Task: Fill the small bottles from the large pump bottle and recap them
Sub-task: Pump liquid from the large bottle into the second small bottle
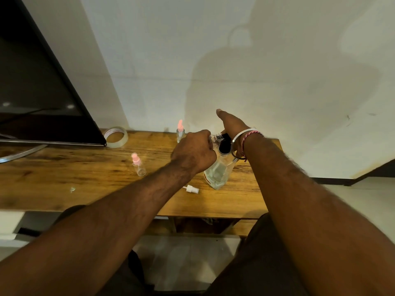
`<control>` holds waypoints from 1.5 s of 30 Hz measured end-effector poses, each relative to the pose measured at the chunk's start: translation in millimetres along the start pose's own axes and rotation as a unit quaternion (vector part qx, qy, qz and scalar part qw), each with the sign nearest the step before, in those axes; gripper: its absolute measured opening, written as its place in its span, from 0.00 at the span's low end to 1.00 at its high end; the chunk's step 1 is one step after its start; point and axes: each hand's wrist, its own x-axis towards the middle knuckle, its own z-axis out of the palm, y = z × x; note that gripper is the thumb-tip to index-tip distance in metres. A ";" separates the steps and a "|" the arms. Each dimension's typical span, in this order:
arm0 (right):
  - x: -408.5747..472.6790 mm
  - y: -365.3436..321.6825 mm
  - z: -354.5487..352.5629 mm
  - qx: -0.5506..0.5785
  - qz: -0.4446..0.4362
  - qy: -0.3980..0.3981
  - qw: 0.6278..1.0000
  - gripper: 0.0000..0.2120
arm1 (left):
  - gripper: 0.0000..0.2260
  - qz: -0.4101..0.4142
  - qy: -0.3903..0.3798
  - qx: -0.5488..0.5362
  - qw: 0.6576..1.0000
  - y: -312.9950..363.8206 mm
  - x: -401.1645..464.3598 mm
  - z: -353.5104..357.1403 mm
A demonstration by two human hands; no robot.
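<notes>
Spanning frame bottom, wooden table (64, 178) against pale wall. Dark monitor (32, 82) far left, tape roll (116, 136) beside it. Large pump bottle (218, 174) stands right of centre, clear, black pump on top. Right hand (233, 124) flat, fingers straight, pressing pump. Left hand (193, 153) curled round small clear bottle at spout. Two pink-capped small bottles (139, 165) left, apart. Loose white spray cap (191, 189) lies near big bottle's base.

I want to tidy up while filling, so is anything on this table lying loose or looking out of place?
A white spray cap lies on its side on the table, off its bottle, just left of the big bottle. Small scraps sit near the front edge.
</notes>
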 end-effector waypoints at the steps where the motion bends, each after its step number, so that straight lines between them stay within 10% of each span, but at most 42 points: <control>1: 1.1 1.0 1.3 -0.005 -0.003 0.010 1.000 0.35 | 0.06 0.000 -0.001 0.000 1.000 0.1 0.1 0.1; 10: 0.2 3.0 2.4 -0.049 -0.028 0.038 0.998 0.23 | 0.07 0.009 0.005 0.003 1.000 -0.8 0.0 2.7; 27: -5.2 11.7 8.8 -0.219 -0.072 0.125 0.965 0.30 | 0.08 -0.011 -0.006 0.003 1.000 -5.2 -3.8 6.8; 45: -6.8 -4.4 2.1 -0.020 0.021 0.010 1.000 0.44 | 0.06 -0.003 0.007 -0.009 1.000 -0.9 0.3 1.6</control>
